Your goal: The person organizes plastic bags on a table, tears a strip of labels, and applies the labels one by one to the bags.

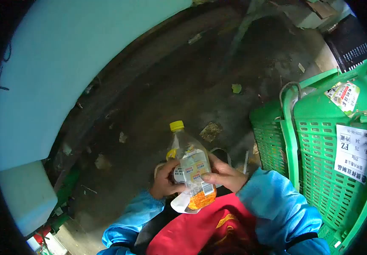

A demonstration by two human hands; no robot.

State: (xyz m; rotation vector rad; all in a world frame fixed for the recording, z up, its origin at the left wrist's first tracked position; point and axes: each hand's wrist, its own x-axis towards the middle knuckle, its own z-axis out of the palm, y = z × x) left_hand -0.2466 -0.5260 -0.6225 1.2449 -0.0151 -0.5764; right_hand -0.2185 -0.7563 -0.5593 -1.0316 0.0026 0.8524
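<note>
A clear plastic bottle point(190, 140) with a yellow cap point(176, 126) is held upright, slightly tilted, in front of the red apron point(204, 229). Its label point(194, 165) is white and orange with a barcode, and a white flap hangs loose near the base. My left hand point(165, 180) grips the bottle's left side, fingers partly hidden behind it. On the right side, my right hand point(227, 174) holds it too, the thumb resting on the label above the barcode.
Green perforated crates point(319, 153) with paper labels stand at the right. A large pale block point(73, 63) fills the upper left, with a smaller one point(26, 195) below. Scraps and a green leaf point(236, 88) lie on the dark floor point(170, 85). A black crate point(351, 44) is at upper right.
</note>
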